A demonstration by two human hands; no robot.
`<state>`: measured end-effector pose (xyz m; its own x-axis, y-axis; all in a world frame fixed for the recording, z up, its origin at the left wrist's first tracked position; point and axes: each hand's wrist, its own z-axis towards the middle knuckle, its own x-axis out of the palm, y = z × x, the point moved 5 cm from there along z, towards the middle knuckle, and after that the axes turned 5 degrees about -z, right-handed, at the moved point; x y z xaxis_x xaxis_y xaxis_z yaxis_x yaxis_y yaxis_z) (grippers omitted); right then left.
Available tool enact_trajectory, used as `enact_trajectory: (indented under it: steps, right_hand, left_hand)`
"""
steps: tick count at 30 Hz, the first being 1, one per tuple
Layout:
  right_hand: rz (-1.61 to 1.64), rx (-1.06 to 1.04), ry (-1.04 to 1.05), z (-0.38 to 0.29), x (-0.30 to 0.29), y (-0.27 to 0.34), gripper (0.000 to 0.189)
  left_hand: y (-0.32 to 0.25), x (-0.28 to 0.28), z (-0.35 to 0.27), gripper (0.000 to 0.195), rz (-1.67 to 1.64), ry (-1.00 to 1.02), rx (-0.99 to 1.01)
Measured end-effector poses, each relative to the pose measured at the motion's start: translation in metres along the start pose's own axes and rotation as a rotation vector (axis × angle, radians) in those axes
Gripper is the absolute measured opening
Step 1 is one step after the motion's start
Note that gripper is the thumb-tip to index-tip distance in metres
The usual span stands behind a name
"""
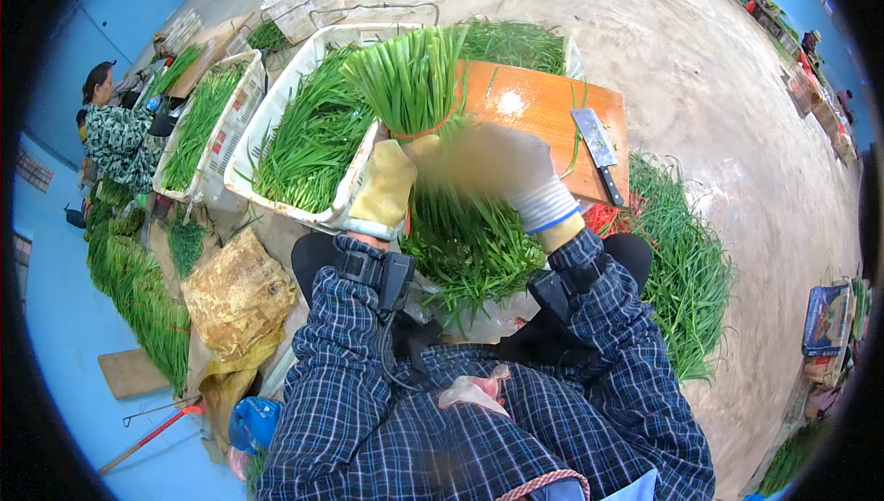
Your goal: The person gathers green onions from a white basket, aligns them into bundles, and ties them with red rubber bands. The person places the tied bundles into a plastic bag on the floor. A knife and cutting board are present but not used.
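Observation:
Upright before me is a thick bundle of garlic chives, cut ends up, with an orange-red band around its middle. My left hand, in a yellowish glove, is closed around the bundle at the band. On the other side, my right hand, in a grey-white knit glove, is against the bundle just below the band; a brown blur hides its fingers. The bundle's leafy ends hang over loose chives between my knees. Right of the bundle, a kitchen knife lies on an orange-brown board.
A white plastic crate of chives stands left, with another crate beyond it. A pile of chives and red bands lie right. At far left sits a co-worker. A sack lies near my left arm.

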<state>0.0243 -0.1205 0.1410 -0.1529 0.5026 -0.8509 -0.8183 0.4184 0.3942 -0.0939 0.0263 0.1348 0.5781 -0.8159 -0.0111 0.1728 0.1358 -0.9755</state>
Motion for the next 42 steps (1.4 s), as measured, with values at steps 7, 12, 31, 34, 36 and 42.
enact_trajectory:
  steps: [7, 12, 31, 34, 36, 42]
  right_hand:
    - [0.497, 0.210, -0.196, -0.026, -0.005, -0.027, 0.027]
    - [0.025, 0.090, 0.073, -0.024, 0.009, 0.006, 0.032]
    - [0.212, 0.048, -0.120, -0.026, -0.038, -0.016, 0.081]
    - [0.293, 0.132, 0.115, 0.016, 0.004, -0.006, 0.107]
    - [0.491, 0.244, 0.312, 0.023, 0.045, -0.011, 0.101]
    - [0.585, 0.021, 0.618, -0.044, 0.104, -0.058, 0.063]
  left_hand:
    - [-0.016, -0.001, -0.005, 0.036, 0.275, -0.098, -0.154]
    - [-0.019, 0.009, -0.001, 0.050, -0.022, -0.060, -0.105]
    - [-0.006, -0.015, 0.020, 0.041, 0.221, -0.217, -0.133]
    - [-0.011, -0.001, 0.025, 0.034, -0.048, -0.216, -0.143]
    - [-0.016, 0.004, 0.025, 0.030, -0.267, -0.193, -0.136]
    - [-0.014, -0.021, 0.031, 0.027, -0.443, -0.213, -0.220]
